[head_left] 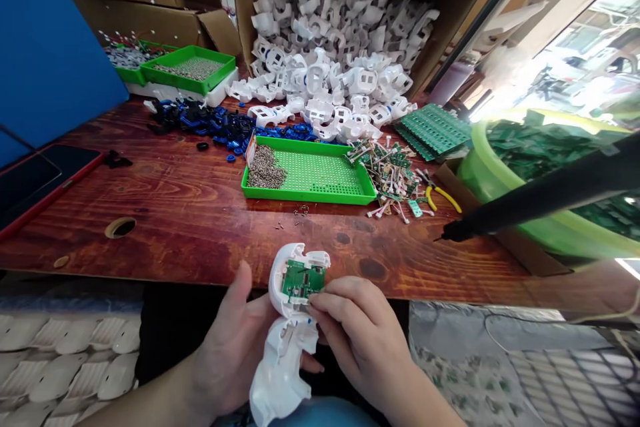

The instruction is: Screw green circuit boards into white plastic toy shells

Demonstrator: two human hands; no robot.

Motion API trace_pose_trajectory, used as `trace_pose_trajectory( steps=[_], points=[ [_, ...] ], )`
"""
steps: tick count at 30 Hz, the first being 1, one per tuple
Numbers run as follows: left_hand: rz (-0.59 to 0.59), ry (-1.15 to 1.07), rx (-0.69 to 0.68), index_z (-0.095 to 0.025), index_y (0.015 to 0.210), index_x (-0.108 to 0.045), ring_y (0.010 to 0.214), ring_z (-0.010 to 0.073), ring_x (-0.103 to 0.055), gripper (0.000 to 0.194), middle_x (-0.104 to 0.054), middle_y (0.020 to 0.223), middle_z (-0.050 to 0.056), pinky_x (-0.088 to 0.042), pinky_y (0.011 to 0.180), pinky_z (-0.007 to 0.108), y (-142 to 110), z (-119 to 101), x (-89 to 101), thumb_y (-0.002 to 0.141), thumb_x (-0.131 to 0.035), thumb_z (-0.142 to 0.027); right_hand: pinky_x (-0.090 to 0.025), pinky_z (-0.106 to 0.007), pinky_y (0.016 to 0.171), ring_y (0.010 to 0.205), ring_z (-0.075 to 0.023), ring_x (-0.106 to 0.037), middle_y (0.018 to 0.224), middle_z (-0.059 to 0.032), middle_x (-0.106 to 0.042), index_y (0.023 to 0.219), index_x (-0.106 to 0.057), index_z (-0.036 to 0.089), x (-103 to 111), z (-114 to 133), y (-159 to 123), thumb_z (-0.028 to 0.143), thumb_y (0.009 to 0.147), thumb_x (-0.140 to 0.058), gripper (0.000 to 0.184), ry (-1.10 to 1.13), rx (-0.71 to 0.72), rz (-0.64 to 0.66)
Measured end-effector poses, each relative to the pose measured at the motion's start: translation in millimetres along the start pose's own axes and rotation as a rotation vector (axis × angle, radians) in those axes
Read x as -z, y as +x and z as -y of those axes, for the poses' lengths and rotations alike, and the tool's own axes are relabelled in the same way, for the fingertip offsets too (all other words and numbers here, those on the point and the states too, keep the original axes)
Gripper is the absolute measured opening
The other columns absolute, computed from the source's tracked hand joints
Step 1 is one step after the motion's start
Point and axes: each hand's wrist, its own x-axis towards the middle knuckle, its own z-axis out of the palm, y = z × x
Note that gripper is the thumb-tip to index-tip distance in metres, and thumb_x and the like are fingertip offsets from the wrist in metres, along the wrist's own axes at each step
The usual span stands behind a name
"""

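Observation:
A white plastic housing (pixel 283 373) is held over my lap at the table's front edge. My left hand (pixel 233 343) supports it from the left, thumb raised and fingers passing behind it. In the housing's rounded upper part sits a green circuit board (pixel 303 280). My right hand (pixel 357 327) pinches at the board's lower right edge with thumb and forefinger. Whether a small connector is also between those fingertips is hidden. Below the board, the housing's curved lower piece hangs toward my lap.
A green tray (pixel 325 197) with small screws lies mid-table, loose screws before it. Right are wired small boards (pixel 393 177), yellow-handled pliers (pixel 443 200), a black screwdriver (pixel 540 193) and a basin of boards (pixel 500 177). White housings (pixel 320 73) spill from a carton behind blue parts (pixel 220 123).

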Motion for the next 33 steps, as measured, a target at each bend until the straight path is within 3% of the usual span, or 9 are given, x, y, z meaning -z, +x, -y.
trace_pose_trajectory(
  steps=[2,4,9,14,20,27,33],
  points=[
    [0.044,0.041,-0.048,-0.013,0.095,-0.070,0.068,0.0163,-0.065,0.037,-0.071,0.077,0.006,-0.051,0.069,0.024,-2.1,0.1,2.3,0.073,-0.067,-0.043,-0.050,-0.028,0.071,0.081,-0.0144,-0.057,0.086,-0.0051,-0.063,0.094,-0.061,0.016,5.4,2.2,1.3,0.012,0.080,-0.058,0.014,0.023,-0.008,0.056],
    [0.055,0.034,-0.076,-0.014,0.095,-0.071,0.071,0.0141,-0.065,0.022,-0.072,0.076,0.004,-0.048,0.074,0.021,-1.9,0.3,1.8,0.078,-0.064,-0.026,-0.050,-0.028,0.072,0.081,-0.0143,-0.057,0.085,-0.0052,-0.063,0.092,-0.061,0.016,10.6,5.5,2.9,0.012,0.081,-0.057,0.013,0.041,-0.016,0.093],
    [0.090,-0.023,-0.099,-0.011,0.096,-0.071,0.078,0.0169,-0.066,0.024,-0.073,0.083,0.008,-0.049,0.075,0.023,0.2,-1.7,-4.2,0.082,-0.055,-0.022,-0.050,-0.026,0.072,0.082,-0.0141,-0.057,0.087,-0.0055,-0.062,0.094,-0.060,0.016,18.9,10.0,5.5,0.010,0.081,-0.056,0.016,0.055,-0.043,0.125],
    [0.072,0.080,-0.180,-0.019,0.115,-0.063,0.102,0.0197,-0.060,0.036,-0.069,0.108,0.005,-0.044,0.090,0.027,-2.7,-1.0,-5.0,0.083,-0.048,-0.011,-0.050,-0.027,0.073,0.081,-0.0139,-0.057,0.087,-0.0045,-0.063,0.093,-0.061,0.017,16.6,9.3,6.2,0.012,0.082,-0.056,0.013,0.000,-0.041,0.138],
    [0.037,0.136,-0.169,-0.020,0.113,-0.062,0.104,0.0201,-0.059,0.036,-0.069,0.104,0.005,-0.044,0.089,0.027,-3.4,0.7,-4.7,0.079,-0.055,-0.010,-0.048,-0.029,0.073,0.079,-0.0148,-0.057,0.085,-0.0040,-0.064,0.090,-0.061,0.017,10.6,11.1,8.2,0.015,0.086,-0.051,0.011,-0.091,-0.002,0.205],
    [-0.252,0.555,-0.289,-0.024,0.114,-0.054,0.106,0.0159,-0.057,0.029,-0.066,0.109,0.000,-0.042,0.090,0.022,-0.7,2.2,-3.4,0.085,-0.056,-0.024,-0.049,-0.031,0.072,0.079,-0.0161,-0.057,0.086,-0.0040,-0.064,0.090,-0.060,0.015,7.3,17.8,8.9,0.015,0.086,-0.050,0.011,-0.142,-0.048,0.224],
    [-0.307,0.679,-0.312,-0.024,0.109,-0.053,0.099,0.0138,-0.059,0.024,-0.067,0.102,-0.002,-0.044,0.085,0.020,-0.7,0.6,-5.5,0.085,-0.056,-0.026,-0.051,-0.030,0.066,0.074,-0.0161,-0.059,0.083,-0.0030,-0.062,0.088,-0.060,0.018,7.4,20.6,6.6,0.017,0.086,-0.051,0.010,-0.148,-0.110,0.236]
  ],
)
